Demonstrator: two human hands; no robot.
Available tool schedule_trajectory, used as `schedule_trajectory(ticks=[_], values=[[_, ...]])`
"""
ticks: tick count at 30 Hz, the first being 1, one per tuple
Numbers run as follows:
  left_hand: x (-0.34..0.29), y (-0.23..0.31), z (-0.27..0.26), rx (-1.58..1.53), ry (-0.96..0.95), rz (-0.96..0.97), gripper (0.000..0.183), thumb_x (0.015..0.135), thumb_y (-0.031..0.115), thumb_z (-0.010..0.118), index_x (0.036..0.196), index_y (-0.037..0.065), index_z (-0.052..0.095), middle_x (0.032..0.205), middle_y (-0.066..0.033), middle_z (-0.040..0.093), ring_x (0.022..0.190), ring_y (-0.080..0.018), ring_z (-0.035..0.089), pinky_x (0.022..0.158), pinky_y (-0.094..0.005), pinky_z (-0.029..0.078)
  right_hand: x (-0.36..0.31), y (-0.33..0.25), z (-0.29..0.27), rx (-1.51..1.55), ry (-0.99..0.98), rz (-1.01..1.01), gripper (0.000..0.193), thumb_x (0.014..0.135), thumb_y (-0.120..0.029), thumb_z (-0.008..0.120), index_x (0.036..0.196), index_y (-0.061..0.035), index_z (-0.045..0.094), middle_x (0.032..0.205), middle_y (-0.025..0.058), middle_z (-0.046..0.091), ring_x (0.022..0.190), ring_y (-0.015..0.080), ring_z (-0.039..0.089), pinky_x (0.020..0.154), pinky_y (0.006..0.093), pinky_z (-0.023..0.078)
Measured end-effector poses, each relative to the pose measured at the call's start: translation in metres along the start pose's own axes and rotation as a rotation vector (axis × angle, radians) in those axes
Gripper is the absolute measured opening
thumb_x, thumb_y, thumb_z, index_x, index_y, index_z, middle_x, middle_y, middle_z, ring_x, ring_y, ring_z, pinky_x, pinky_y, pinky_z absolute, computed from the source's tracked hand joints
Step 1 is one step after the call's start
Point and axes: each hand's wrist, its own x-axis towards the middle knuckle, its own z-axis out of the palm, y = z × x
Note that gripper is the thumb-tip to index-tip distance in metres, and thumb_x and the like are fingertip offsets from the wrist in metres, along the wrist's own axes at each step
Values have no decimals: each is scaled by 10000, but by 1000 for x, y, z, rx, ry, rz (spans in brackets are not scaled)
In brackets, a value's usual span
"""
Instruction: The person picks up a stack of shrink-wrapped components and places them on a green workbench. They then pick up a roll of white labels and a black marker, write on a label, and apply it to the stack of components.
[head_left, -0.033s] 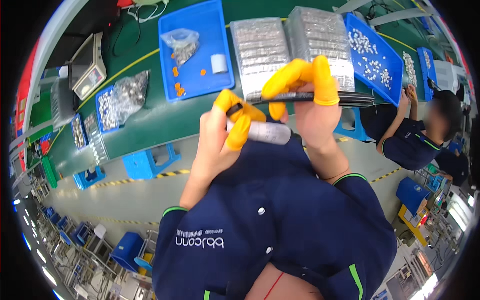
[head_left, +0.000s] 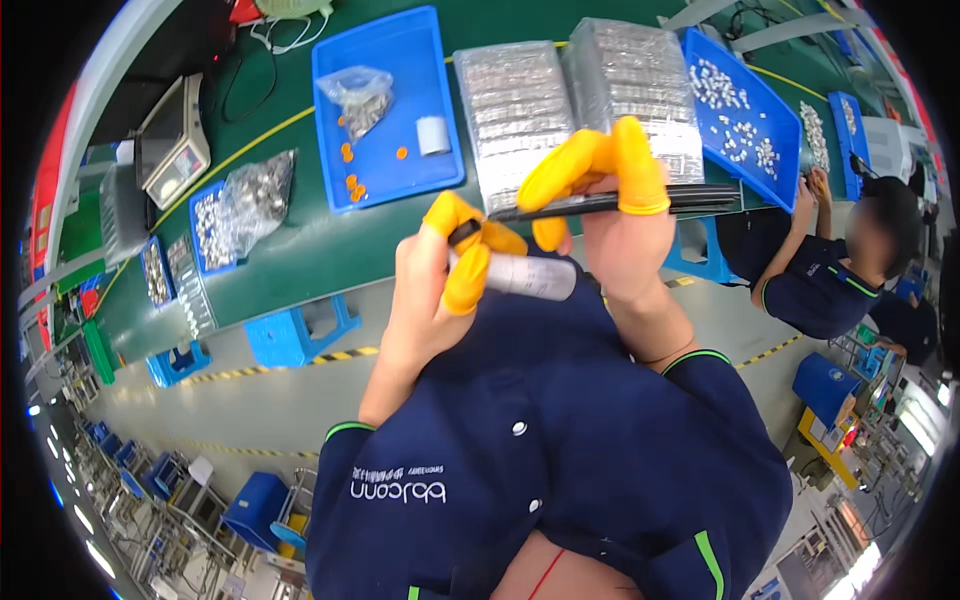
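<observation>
My left hand (head_left: 425, 285), with orange finger cots on some fingers, is closed round a whitish cylindrical bottle (head_left: 535, 277) lying nearly level. A short dark piece (head_left: 465, 232) shows between its fingertips; what it belongs to is hard to make out. My right hand (head_left: 625, 225), also in orange finger cots, grips a bundle of slim black rods or cables (head_left: 700, 198) that point left and right. The thin left end of one reaches close to the left fingertips; whether it touches them is unclear.
On the green bench (head_left: 285, 240) stand a blue tray (head_left: 390, 180) with orange caps and a bag, wrapped stacks of silvery parts (head_left: 515, 110), a blue bin of small white pieces (head_left: 770, 190), a bag of metal parts (head_left: 260, 200) and a scale (head_left: 180, 150). A co-worker (head_left: 830, 270) sits at right.
Both hands keep their holds. The black bundle's left end has come slightly lower and closer to my left fingers. The whole view has shifted a little.
</observation>
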Motion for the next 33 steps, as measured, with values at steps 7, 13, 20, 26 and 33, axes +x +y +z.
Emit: schedule_trajectory(ticks=[7, 13, 20, 26, 33], values=[[-2, -4, 4, 109, -10, 115, 173, 860, 98, 427, 941, -32, 507, 769, -147, 604, 642, -297, 595, 580, -313, 443, -2, -7, 2, -30, 6, 2, 540, 942, -330, 310, 677, 31, 612, 558, 100, 575, 393, 108, 465, 373, 211, 345], [-11, -3, 0, -98, -77, 20, 250, 897, 210, 438, 900, -32, 503, 730, -154, 624, 604, -283, 611, 545, -318, 456, 6, -1, -2, 77, -217, 151, 472, 941, -338, 322, 752, -15, 610, 572, 27, 541, 421, 49, 406, 397, 184, 300], [-3, -9, -13, 259, -165, -28, 376, 916, 337, 445, 831, -26, 484, 660, -103, 559, 557, -179, 541, 499, -260, 390, 6, 31, -2, 167, -58, 180, 485, 934, -345, 347, 592, -31, 488, 522, 5, 421, 482, 77, 376, 463, 238, 312], [-21, -17, -15, 182, -115, -92, 364, 918, 327, 436, 860, -27, 496, 723, -52, 509, 609, -126, 463, 545, -251, 359, -1, 46, 4, 277, -42, -27, 442, 932, -286, 363, 568, -42, 415, 524, -5, 396, 490, 63, 363, 455, 237, 305], [-22, -31, -1, 143, -53, -129, 327, 920, 267, 426, 809, -29, 508, 648, -61, 493, 551, -152, 464, 506, -260, 343, 2, 71, 7, 119, 22, -1, 378, 915, -220, 409, 588, -32, 387, 533, -16, 376, 514, 62, 307, 469, 253, 277]])
